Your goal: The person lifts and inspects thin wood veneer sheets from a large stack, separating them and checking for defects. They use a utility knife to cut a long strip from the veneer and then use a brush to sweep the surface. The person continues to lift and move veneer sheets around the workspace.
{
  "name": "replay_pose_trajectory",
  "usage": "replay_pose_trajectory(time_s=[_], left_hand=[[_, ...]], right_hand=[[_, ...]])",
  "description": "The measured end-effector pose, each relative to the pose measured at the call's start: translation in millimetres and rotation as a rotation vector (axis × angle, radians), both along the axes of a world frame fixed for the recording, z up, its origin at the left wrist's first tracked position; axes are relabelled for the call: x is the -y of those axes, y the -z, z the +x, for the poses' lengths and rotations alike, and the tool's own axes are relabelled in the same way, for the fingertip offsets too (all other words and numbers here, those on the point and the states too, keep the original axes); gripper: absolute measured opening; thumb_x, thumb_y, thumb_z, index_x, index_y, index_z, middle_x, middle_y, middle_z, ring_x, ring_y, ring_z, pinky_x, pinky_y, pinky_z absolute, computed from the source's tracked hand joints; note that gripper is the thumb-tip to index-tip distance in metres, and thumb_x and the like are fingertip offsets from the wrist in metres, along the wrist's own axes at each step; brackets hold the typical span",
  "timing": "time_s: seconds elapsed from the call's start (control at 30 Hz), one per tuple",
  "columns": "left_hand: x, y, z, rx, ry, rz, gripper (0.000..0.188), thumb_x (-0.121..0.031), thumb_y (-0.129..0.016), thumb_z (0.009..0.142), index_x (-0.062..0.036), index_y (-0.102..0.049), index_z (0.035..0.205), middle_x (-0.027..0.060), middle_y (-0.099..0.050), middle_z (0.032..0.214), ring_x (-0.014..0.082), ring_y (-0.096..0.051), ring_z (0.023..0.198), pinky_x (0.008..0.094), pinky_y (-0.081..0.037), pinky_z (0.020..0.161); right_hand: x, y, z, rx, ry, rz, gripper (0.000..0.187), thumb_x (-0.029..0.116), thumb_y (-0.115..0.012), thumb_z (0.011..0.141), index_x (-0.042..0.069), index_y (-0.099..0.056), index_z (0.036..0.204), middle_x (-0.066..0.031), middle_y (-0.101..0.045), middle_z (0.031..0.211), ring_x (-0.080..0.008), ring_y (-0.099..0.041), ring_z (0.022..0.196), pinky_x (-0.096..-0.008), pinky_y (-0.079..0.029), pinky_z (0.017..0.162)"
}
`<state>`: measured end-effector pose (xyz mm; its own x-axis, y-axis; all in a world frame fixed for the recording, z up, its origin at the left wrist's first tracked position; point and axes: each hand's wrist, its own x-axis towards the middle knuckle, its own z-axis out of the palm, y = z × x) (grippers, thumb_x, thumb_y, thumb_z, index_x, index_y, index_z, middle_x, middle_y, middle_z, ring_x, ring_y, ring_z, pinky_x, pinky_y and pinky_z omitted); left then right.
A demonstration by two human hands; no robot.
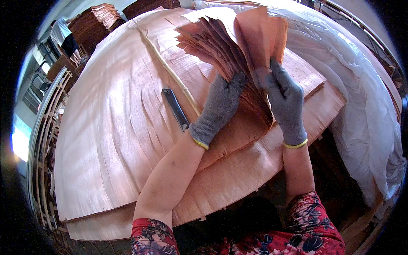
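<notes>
Here, left hand [221, 106] and right hand [284, 100] fingers gripping veneer strips [229, 38], veneer sheets [114, 127] beneath

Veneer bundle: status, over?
Left hand and right hand both grip the veneer bundle, fanned upright. Utility knife and thin stick beside it.

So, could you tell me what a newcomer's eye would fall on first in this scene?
Most striking is the fanned bundle of thin veneer strips, held upright at top centre between the grey-gloved left hand and right hand. Beneath it spreads a wide stack of reddish veneer sheets, with a dark utility knife lying beside a pale wooden stick. Crumpled clear plastic sheeting drapes the right side.
</notes>
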<state>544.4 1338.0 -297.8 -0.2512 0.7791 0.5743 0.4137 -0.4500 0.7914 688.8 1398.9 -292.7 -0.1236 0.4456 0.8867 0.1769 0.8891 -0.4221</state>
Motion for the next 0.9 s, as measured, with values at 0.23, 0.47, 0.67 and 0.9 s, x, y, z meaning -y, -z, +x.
replay_pose_trajectory(time_s=[0.23, 0.47, 0.67, 0.9], left_hand=[[0.8, -1.4, 2.8, 0.048, 0.031, 0.01, 0.032, -0.018, -0.049, 0.088, 0.0026, -0.048, 0.112, 0.0092, -0.055, 0.105, 0.0175, -0.048, 0.1, 0.0291, -0.038, 0.088], [-1.2, 0.1, 4.2, 0.077, 0.075, 0.015, 0.032, -0.017, -0.048, 0.088, 0.0036, -0.048, 0.113, 0.0094, -0.055, 0.106, 0.0182, -0.048, 0.1, 0.0299, -0.038, 0.089], [2.4, -4.1, 5.6, 0.041, 0.051, 0.007, 0.031, -0.016, -0.046, 0.089, 0.0035, -0.047, 0.114, 0.0152, -0.055, 0.109, 0.0234, -0.05, 0.103, 0.0314, -0.039, 0.087], [5.0, -0.7, 2.1, 0.033, 0.022, -0.02, 0.034, -0.02, -0.048, 0.089, 0.0037, -0.048, 0.113, 0.0114, -0.054, 0.109, 0.0193, -0.05, 0.1, 0.0304, -0.039, 0.087]], right_hand=[[1.6, -3.7, 2.7, 0.025, -0.002, 0.019, 0.04, -0.005, -0.047, 0.075, 0.005, -0.056, 0.113, -0.0238, -0.058, 0.094, -0.0288, -0.063, 0.071, -0.0322, -0.048, 0.063], [2.2, -0.7, 1.6, 0.018, 0.007, -0.001, 0.037, -0.003, -0.048, 0.075, 0.004, -0.057, 0.111, -0.021, -0.057, 0.103, -0.032, -0.062, 0.082, -0.0324, -0.049, 0.068], [0.8, -2.6, 3.4, 0.031, 0.004, -0.013, 0.036, 0.0, -0.049, 0.075, 0.003, -0.056, 0.11, -0.0211, -0.057, 0.104, -0.0328, -0.06, 0.089, -0.0339, -0.049, 0.072], [11.6, -7.6, 4.4, 0.085, 0.061, -0.167, 0.034, 0.008, -0.055, 0.077, 0.0, -0.055, 0.11, -0.0219, -0.061, 0.084, -0.031, -0.063, 0.069, -0.0334, -0.049, 0.061]])
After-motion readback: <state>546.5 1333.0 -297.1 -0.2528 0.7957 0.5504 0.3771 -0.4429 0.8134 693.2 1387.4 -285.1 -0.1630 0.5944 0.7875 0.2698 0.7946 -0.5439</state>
